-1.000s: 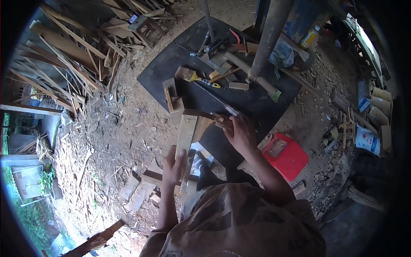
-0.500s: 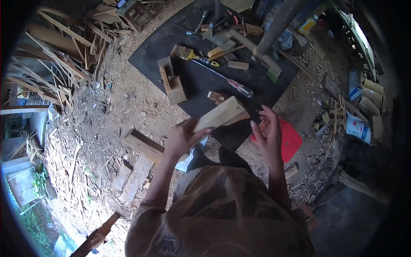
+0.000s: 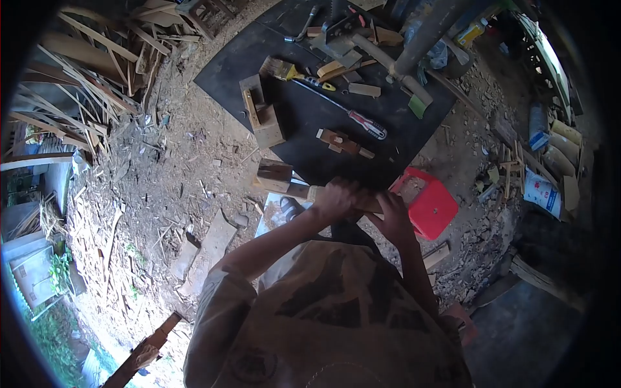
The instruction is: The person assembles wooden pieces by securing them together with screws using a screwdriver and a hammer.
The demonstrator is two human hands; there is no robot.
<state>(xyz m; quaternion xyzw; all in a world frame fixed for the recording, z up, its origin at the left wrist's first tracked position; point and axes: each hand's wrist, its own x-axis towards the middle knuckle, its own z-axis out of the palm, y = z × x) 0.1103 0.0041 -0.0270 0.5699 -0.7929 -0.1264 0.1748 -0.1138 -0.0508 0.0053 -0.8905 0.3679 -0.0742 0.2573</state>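
Black mat (image 3: 310, 123): spread on the dirt just ahead of both hands, carrying the loose tools.
Scrap wood heap (image 3: 84, 77): far off to the left of the hands, beyond the mat's edge.
Red stool (image 3: 430, 207): right beside the right hand, touching or nearly so; cannot tell which.
Wooden piece (image 3: 284, 181): held across the body, dark block end sticking out left of the left hand, pale length running under both hands.
Left hand (image 3: 336, 199): fingers curled tight over the top of the wooden piece.
Right hand (image 3: 392, 216): closed on the same piece at its right end, just beside the left hand.
Box-shaped block (image 3: 262, 119): ahead and left of the hands, on the mat.
Screwdriver (image 3: 362, 123): ahead of the hands, lying slantwise on the mat.
Small joined offcut (image 3: 343, 143): nearest on the mat, just ahead of the hands.
Paintbrush (image 3: 284, 70): farther ahead, near the mat's far side.
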